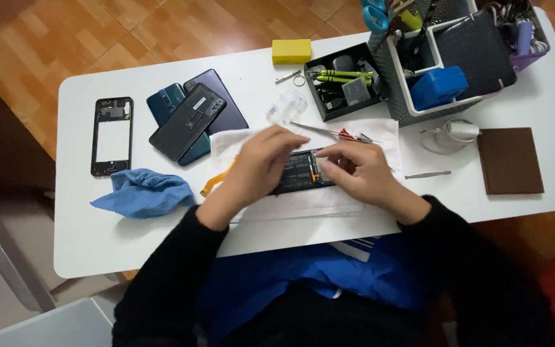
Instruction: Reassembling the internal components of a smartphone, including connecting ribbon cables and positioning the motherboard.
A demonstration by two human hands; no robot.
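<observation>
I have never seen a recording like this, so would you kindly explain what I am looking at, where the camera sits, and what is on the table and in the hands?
There is no machine here: a person in black sleeves works with two bare hands. The single picture comes from a camera worn on the head, looking straight down.

The left hand and the right hand both rest on an opened phone, its insides showing, which lies on a white cloth on the white table. Whether the fingers pinch a small part cannot be seen.

Around them lie a stack of dark phones, an empty phone frame, a crumpled blue cloth, a yellow block, a black tray of tools, tweezers, a brown pad and a mesh organiser.
</observation>
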